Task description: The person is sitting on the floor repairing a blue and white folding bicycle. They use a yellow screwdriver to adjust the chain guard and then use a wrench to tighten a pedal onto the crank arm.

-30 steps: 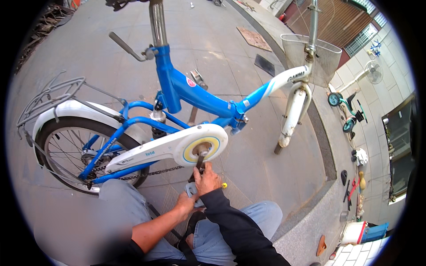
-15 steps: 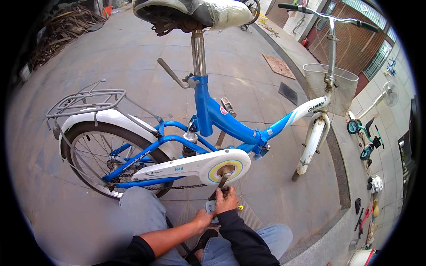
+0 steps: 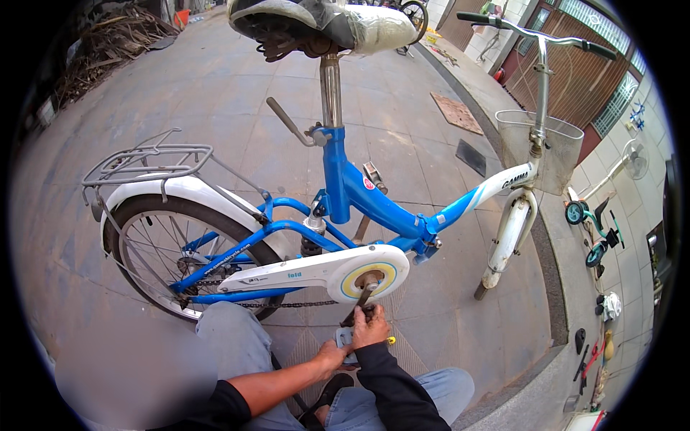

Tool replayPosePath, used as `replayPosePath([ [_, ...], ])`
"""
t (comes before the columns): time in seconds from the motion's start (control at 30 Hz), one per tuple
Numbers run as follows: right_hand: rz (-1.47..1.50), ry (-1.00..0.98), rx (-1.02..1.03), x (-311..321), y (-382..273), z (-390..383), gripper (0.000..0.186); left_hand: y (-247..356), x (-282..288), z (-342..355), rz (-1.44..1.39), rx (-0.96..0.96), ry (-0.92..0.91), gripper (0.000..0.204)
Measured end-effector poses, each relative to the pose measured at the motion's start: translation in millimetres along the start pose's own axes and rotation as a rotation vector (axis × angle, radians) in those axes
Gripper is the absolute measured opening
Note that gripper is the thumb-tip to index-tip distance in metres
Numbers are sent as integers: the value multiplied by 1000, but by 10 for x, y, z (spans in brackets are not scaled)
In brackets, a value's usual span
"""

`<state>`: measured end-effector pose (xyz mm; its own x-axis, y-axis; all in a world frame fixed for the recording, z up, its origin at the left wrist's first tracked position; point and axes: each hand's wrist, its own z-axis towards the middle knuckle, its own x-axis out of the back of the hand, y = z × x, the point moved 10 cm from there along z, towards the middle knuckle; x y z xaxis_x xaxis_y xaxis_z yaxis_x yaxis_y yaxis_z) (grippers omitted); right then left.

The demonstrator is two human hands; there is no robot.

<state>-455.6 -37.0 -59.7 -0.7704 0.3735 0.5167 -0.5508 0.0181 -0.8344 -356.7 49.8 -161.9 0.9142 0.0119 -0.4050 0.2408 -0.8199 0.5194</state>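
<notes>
A blue and white folding bicycle stands side-on before me. Its crank arm points down from the white chain guard. At the crank's lower end my right hand is closed, its fingers bent round the joint of crank and pedal. Just below and to the left, my left hand grips the edge of a grey pedal. Both hands nearly touch. A small yellow piece shows beside my right wrist; what it belongs to is hidden.
The bare front fork ends just above the paving. A rear rack and the saddle jut out. To the right are a stone kerb, a small scooter and a fan. A woodpile lies far left.
The whole scene sits slightly further right and lower in the picture. Both hands keep nearly the same hold at the pedal and crank end.
</notes>
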Motion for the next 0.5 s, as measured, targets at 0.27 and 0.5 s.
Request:
replayPosePath([
  [0.27, 95, -18, -240, 46, 213, 51, 24, -145, -11, 135, 22, 12, -68, 30],
  [0.5, -56, -31, -136, 167, -122, 4, 26, -55, -13, 22, 29, 47, -42, 28],
])
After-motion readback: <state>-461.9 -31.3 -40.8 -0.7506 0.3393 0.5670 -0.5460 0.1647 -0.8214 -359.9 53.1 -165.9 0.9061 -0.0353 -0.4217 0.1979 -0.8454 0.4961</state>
